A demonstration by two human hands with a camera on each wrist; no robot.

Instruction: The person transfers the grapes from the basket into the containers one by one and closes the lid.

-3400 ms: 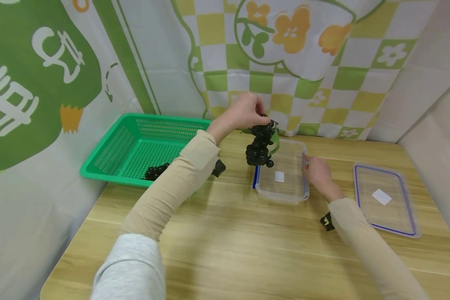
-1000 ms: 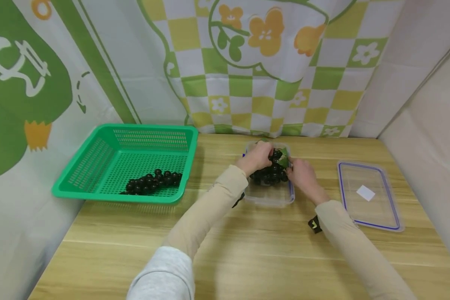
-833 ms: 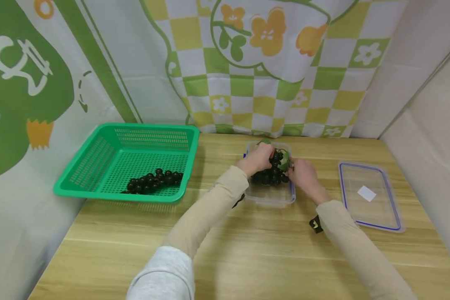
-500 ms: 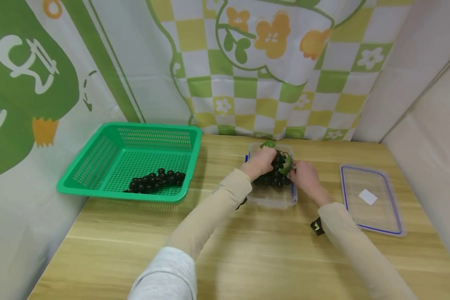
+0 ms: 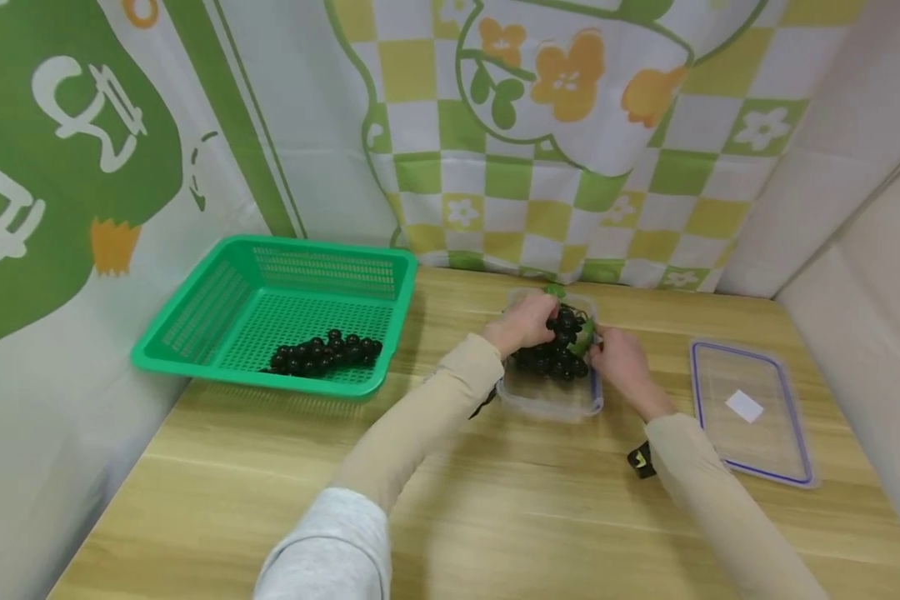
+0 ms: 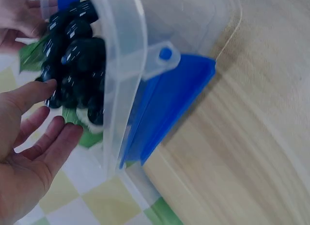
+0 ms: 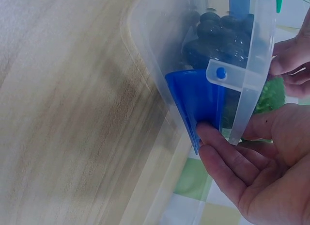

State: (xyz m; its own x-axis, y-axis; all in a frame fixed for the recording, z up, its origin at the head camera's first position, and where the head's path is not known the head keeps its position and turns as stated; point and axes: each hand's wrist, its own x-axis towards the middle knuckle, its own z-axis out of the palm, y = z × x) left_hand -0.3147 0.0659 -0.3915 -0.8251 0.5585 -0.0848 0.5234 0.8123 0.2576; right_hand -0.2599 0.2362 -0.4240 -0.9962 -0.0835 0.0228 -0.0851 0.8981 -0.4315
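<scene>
A clear food container [image 5: 546, 408] with blue side flaps stands at the back of the table. In it lies a bunch of dark grapes [image 5: 551, 362] with green leaves [image 5: 581, 337]. My left hand [image 5: 528, 323] reaches over the left side. In the left wrist view its spread fingers [image 6: 63, 140] are beside the bunch, and one fingertip touches a grape. My right hand [image 5: 622, 362] grips the container's right edge. In the right wrist view its fingers lie against the blue flap [image 7: 198, 96], its thumb near the rim by a leaf.
A green perforated basket [image 5: 262, 380] stands at the left, with another bunch of dark grapes [image 5: 322, 354] in its front right corner. At the right lies a clear lid [image 5: 742, 375] with a blue seal. A patterned cloth [image 5: 510, 192] hangs behind the table.
The left hand has lowered the grape bunch from above the container into it. In the last second both hands barely moved. The right hand stays at the container's right side.
</scene>
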